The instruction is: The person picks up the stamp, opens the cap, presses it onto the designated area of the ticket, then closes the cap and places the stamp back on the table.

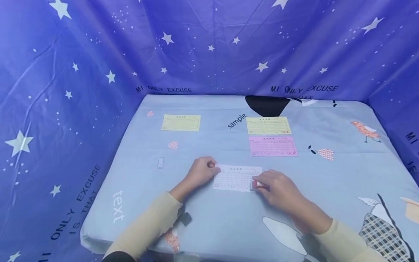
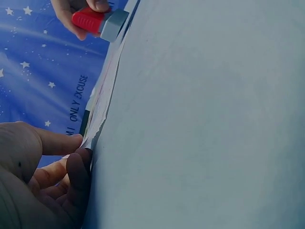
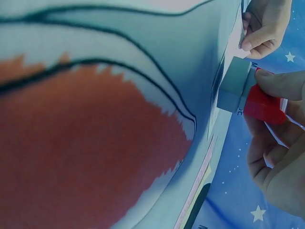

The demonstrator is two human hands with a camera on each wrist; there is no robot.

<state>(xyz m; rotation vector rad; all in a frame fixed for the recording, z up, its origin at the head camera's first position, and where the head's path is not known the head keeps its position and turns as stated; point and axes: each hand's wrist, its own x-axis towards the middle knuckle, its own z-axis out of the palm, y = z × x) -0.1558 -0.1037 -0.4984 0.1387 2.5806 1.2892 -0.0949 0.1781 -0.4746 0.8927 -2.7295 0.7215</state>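
A white printed form (image 1: 234,178) lies on the bedspread-like cloth before me. My left hand (image 1: 203,171) pinches its upper left edge between thumb and finger, as the left wrist view also shows at the paper edge (image 2: 110,86). My right hand (image 1: 281,187) grips a red and grey stamp (image 3: 264,102) by its red body. That stamp is over the form's lower right corner, its grey end facing the paper. In the right wrist view the grey end is close to the paper; whether they touch I cannot tell.
Behind the form lie a pink form (image 1: 273,146) and a yellow form (image 1: 268,126), both with red marks at lower right. Another yellow form (image 1: 180,123) is at the back left. A small pale rectangle (image 1: 160,162) is left of my left hand. Blue starry curtains (image 1: 209,47) surround the surface.
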